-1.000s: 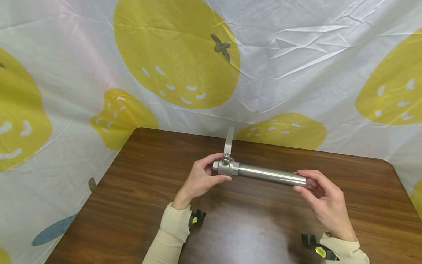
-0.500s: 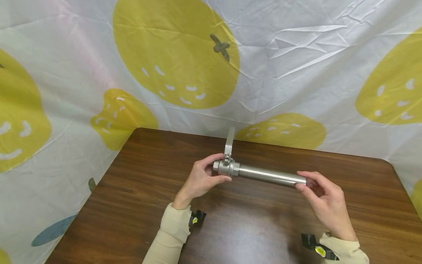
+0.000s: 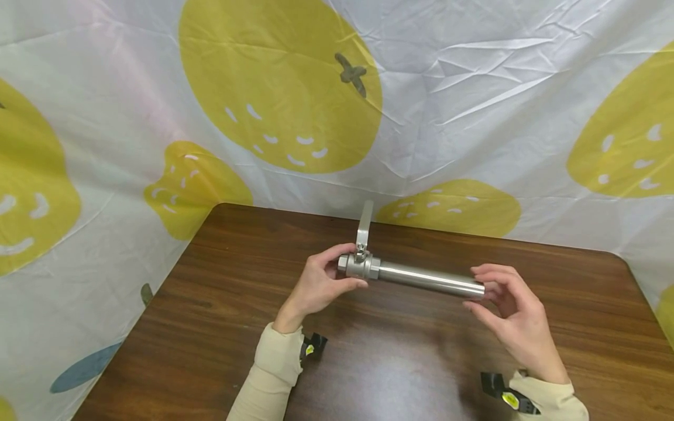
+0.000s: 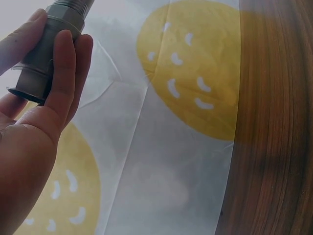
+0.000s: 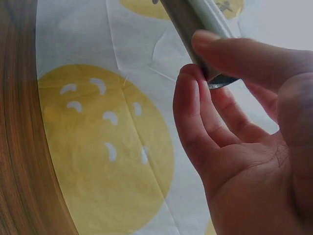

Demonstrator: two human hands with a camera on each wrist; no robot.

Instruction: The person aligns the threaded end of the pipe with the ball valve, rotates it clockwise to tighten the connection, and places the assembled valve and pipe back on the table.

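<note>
A metal ball valve (image 3: 359, 266) with an upright lever handle (image 3: 364, 225) is joined to a long shiny steel pipe (image 3: 429, 279). Both are held above the table, with the pipe sloping slightly down to the right. My left hand (image 3: 317, 285) grips the valve body between thumb and fingers; the left wrist view shows the valve (image 4: 41, 58) within that grip. Around the pipe's free end, my right hand (image 3: 521, 327) has its thumb and fingers spread, apart from the pipe in the head view. In the right wrist view the thumb is blurred across the pipe end (image 5: 198, 24).
A brown wood-grain table (image 3: 210, 292) lies beneath both hands. White cloth (image 3: 453, 117) printed with yellow fruit hangs behind the table and at its sides. Black wrist straps (image 3: 518, 402) show at the sleeves.
The right thumb and fingers have spread away from the pipe's end. The valve and pipe have shifted very slightly left, with the left hand still gripping the valve.
</note>
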